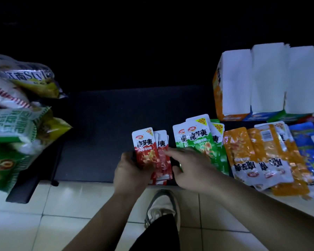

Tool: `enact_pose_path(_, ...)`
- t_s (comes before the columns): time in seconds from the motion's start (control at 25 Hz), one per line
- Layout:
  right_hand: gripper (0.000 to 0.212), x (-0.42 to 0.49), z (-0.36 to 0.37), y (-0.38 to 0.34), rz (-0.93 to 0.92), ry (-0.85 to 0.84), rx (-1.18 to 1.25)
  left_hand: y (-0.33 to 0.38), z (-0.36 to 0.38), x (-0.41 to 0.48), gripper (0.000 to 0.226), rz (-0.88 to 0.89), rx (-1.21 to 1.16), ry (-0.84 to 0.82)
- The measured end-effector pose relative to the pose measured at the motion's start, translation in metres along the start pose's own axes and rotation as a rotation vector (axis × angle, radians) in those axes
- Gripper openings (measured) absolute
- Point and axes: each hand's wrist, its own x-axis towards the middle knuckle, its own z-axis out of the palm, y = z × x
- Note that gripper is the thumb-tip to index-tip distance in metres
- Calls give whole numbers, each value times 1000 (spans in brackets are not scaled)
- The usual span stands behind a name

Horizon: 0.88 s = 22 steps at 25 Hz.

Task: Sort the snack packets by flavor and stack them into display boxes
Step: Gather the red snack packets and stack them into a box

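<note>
Far left: heap of large snack bags [16,113], green, yellow and white, blurred, piled on a dark ledge beside the counter [101,134]. Counter top is dark, dim light.

Center: left hand [132,171] at the counter's near edge, fingers [127,156] clenched around a small stack of red packets [152,153], held fanned and upright-ish, white tops pointing away from the person. Front red packet shows a "20%" badge; at least two more red ones sit behind it, offset right.

Right hand [192,169] just right of the stack, index finger extended and touching the right edge of the red packets, other fingers loosely curled, grasping nothing. Something small and green shows on a finger, can't tell what.

Next right: green packets [201,142] lying overlapped on the counter, partly under the right hand. Then orange packets [257,156], several overlapped, text upside down to the camera, one showing a barcode. Far right: blue packets [308,147], cut by the frame edge.

Behind these, upper right: row of display boxes [266,82] with white flaps standing up, orange, blue and green fronts visible low; box interiors not visible.

Bottom: white tile floor [62,205], one light sneaker [161,205] and a dark trouser leg below the hands.
</note>
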Motion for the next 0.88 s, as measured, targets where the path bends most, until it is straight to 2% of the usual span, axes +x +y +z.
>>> enact_pose_path(0.12,87,-1,-8,-8,88,-152,-3,11,10,5,50,-72,-50,-49)
enact_pose_path(0.24,91,3,-14,-19,118,-225,19,22,18,5,58,-70,-38,-88)
enact_pose_path(0.36,89,7,-17,-24,163,-216,145,33,21,-1,62,-24,-15,-74)
enact_pose_path(0.56,90,8,-10,-12,223,-192,348,33,15,-10,70,66,-220,-157)
enact_pose_path(0.64,71,9,-2,-9,194,-138,515,41,14,-15,65,101,-304,-178)
enact_pose_path(0.72,40,6,-5,-11,177,-5,776,48,7,-19,56,133,-394,-128)
enact_pose_path(0.76,38,2,-12,-11,190,57,903,53,2,-19,55,144,-435,-68)
enact_pose_path(0.88,64,-17,-39,-11,200,197,1044,76,-14,-24,59,243,-520,-23)
